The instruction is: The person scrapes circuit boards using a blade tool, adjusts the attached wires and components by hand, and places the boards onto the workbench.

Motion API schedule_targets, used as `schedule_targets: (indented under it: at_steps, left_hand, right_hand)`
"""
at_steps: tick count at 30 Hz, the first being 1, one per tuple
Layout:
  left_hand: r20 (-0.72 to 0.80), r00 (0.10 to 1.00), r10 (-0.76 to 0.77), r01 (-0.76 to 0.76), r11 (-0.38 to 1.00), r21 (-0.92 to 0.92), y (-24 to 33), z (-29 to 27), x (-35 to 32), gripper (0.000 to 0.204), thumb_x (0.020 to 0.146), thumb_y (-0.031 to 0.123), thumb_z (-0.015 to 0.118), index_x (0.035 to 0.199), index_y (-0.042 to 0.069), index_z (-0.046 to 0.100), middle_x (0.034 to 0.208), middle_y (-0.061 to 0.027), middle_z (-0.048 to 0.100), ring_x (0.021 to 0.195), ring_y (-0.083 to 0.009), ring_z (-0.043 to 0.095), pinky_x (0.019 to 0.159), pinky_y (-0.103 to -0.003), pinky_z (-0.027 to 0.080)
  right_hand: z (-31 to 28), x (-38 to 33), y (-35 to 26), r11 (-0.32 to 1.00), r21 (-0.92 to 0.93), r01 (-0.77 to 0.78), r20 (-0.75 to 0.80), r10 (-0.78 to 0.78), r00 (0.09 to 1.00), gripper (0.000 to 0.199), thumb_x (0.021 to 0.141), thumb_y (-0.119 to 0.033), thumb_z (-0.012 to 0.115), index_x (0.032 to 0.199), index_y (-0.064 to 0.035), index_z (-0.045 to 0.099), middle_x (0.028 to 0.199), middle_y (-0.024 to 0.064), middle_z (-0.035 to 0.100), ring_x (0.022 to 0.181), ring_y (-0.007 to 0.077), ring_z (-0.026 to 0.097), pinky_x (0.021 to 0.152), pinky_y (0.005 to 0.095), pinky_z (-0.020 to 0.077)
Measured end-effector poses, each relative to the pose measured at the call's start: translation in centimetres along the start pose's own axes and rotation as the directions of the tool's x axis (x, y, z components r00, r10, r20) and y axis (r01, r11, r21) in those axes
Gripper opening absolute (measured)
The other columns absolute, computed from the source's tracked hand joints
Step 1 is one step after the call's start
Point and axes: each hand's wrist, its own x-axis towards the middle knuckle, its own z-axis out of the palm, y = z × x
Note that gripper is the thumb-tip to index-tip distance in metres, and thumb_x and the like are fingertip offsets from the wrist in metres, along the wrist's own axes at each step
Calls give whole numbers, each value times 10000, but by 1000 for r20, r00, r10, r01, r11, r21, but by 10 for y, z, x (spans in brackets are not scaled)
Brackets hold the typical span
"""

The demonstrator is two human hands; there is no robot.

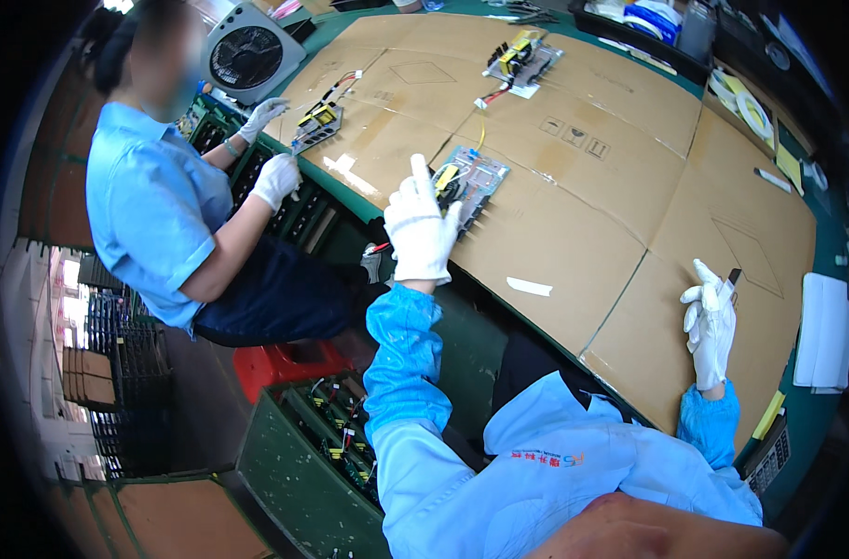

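My left hand [419,231], in a white glove, is at the left edge of a circuit board [481,177]. Its fingers are apart, one stretched upward, the thumb close to the board's components; whether it touches the board I cannot tell. The board carries yellow and black parts, a row of dark metal pieces on its near side and a yellow wire at its far edge. On the right, my white-gloved right hand [711,321] is above the cardboard. A small thin dark-tipped tool [734,277] sticks out from its fingers; its kind is unclear.
Cardboard [583,224] covers the green table. More boards lie at the far side [524,58] and before a gloved co-worker [154,205] on the left. A fan [247,54] stands behind. A green crate [303,466] of boards and a red stool [285,366] are at lower left.
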Motion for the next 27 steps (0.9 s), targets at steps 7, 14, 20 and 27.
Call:
schedule_targets:
  at_steps: [7, 14, 20, 27]
  left_hand:
    - [-468, 851, 239, -390, 884, -257, 29, -19, -39, 716, 778, 192, 760, 1400, 0, 463, 1348, -214, 523, 1248, -404, 493, 1062, -491, 372]
    - [-500, 834, 234, -413, 865, -284, 28, -37, -99, 472, 883, 220, 657, 1304, 26, 566, 1299, -172, 568, 1225, -354, 529, 1055, -487, 382]
    - [-494, 850, 183, -402, 832, -383, 37, -55, -115, 472, 850, 170, 681, 1279, 5, 576, 1238, -186, 585, 1189, -368, 545, 1029, -485, 409]
    - [-497, 847, 189, -429, 795, -429, 32, -39, -121, 473, 844, 154, 684, 1281, 3, 581, 1262, -189, 598, 1203, -364, 550, 1040, -475, 404]
  right_hand:
    - [26, 14, -111, 912, 221, 345, 178, -385, 905, 760, 951, -524, 505, 1503, -30, 332, 1377, 200, 512, 1014, 166, 645, 711, 222, 537]
    - [79, 18, -204, 799, 464, 382, 492, -591, 639, 857, 901, -645, 520, 1539, -130, 269, 1496, 201, 383, 1127, 210, 625, 704, 304, 629]
    - [107, 53, -226, 714, 617, 331, 596, -699, 395, 800, 924, -592, 513, 1526, -114, 292, 1429, 196, 440, 1090, 206, 641, 675, 309, 625]
    - [139, 97, -232, 596, 739, 314, 581, -800, 152, 733, 952, -530, 506, 1510, -95, 319, 1351, 190, 507, 1047, 202, 661, 641, 315, 620]
